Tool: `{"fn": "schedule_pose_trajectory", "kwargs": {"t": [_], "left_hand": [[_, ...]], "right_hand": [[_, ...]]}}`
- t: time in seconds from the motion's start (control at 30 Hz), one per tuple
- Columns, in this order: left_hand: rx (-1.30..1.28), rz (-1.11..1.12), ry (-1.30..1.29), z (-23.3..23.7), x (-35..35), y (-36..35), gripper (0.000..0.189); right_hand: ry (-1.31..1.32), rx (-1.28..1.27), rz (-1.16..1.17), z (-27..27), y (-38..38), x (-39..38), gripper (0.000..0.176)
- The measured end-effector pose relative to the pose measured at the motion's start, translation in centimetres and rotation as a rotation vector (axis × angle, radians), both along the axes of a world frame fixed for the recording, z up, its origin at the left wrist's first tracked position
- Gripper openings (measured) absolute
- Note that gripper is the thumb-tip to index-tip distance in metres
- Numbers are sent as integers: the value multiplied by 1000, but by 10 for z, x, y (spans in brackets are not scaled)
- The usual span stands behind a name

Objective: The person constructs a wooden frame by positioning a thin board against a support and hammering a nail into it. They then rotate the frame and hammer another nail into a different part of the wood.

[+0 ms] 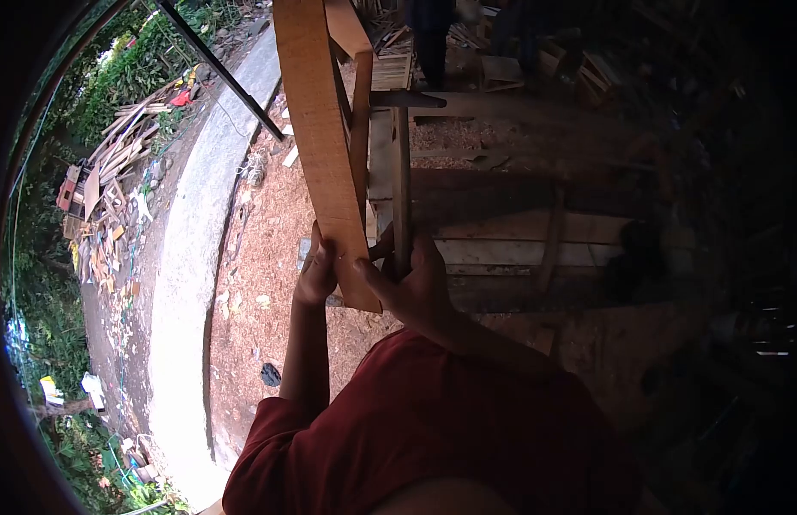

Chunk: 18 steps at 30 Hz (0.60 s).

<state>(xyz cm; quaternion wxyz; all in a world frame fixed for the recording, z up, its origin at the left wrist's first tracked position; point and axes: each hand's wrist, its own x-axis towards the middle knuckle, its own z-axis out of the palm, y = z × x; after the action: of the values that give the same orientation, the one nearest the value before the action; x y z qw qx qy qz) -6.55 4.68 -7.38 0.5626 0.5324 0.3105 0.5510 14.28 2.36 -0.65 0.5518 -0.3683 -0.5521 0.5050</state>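
Note:
A long, flat wooden board (323,137) stands upright in front of me, with a narrower wooden piece (361,120) angled beside it; how they join is hard to make out. My left hand (316,273) is closed on the board's left edge near its lower end. In my right hand (420,287) is a hammer (402,180), its handle upright and its dark head at the top. The thumb of that same hand presses against the board's lower right edge.
Behind the hammer lie planks (501,253) on a low work surface. Wood shavings (253,318) cover the ground. A pale concrete strip (188,257) curves along the left, with scrap wood (128,146) beyond it. A person's dark legs (430,51) show at the back.

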Motion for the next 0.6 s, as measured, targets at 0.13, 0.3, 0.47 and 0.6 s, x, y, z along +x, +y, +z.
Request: {"fn": "schedule_pose_trajectory", "kwargs": {"t": [0.13,0.3,0.47,0.6], "left_hand": [[10,-36,21,-7,-4,2,79],[46,77,57,-20,-5,0,82],[26,120,116,-11,1,-2,92],[-15,268,172,-3,16,-3,100]], "right_hand": [[13,11,-21,-3,-2,-1,42],[58,29,-43,-12,0,-5,49],[61,-131,51,-17,4,0,55],[212,-149,101,-23,12,-5,56]]}}
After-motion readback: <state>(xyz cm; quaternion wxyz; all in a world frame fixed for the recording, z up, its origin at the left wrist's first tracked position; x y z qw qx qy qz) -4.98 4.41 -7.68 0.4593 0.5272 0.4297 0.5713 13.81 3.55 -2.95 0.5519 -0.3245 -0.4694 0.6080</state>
